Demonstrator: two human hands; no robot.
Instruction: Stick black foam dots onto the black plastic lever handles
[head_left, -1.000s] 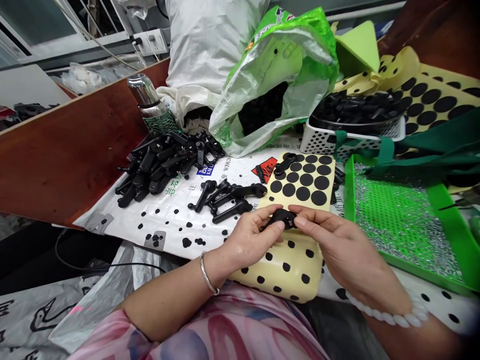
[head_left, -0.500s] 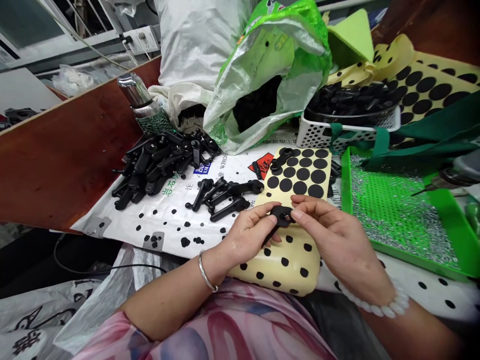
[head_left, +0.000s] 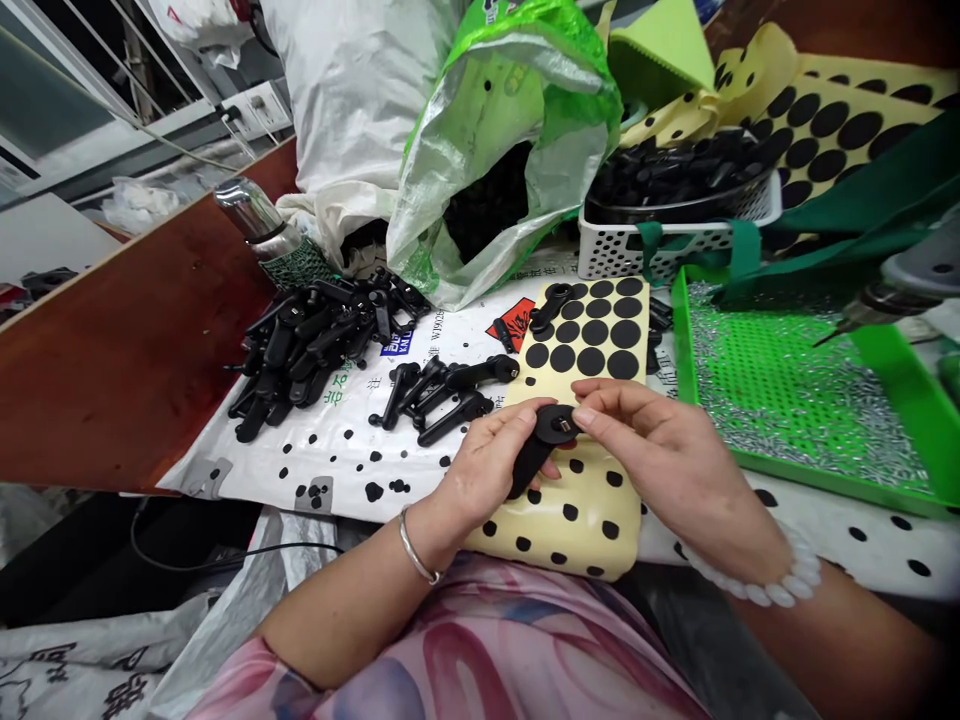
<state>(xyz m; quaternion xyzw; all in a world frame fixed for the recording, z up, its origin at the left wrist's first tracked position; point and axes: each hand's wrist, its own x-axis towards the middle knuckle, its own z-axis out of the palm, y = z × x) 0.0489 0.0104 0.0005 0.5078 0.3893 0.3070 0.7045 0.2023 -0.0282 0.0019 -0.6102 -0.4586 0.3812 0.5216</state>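
We grip a black plastic crank handle (head_left: 534, 452) in our left hand (head_left: 495, 462), our right hand (head_left: 660, 450) pinching its round head (head_left: 556, 424) above a cream sheet of black rubber dots (head_left: 589, 545).

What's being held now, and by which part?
A black lever handle: the left hand grips its arm below the round head; the right hand's fingertips touch the head's edge.

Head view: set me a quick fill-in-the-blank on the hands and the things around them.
The hand wearing the metal bangle is the person's ____.
The right hand touches the round head of a black lever handle, and its bracelet is made of white ____.
The perforated tray at the right is coloured ____.

Missing words: left; beads; green.
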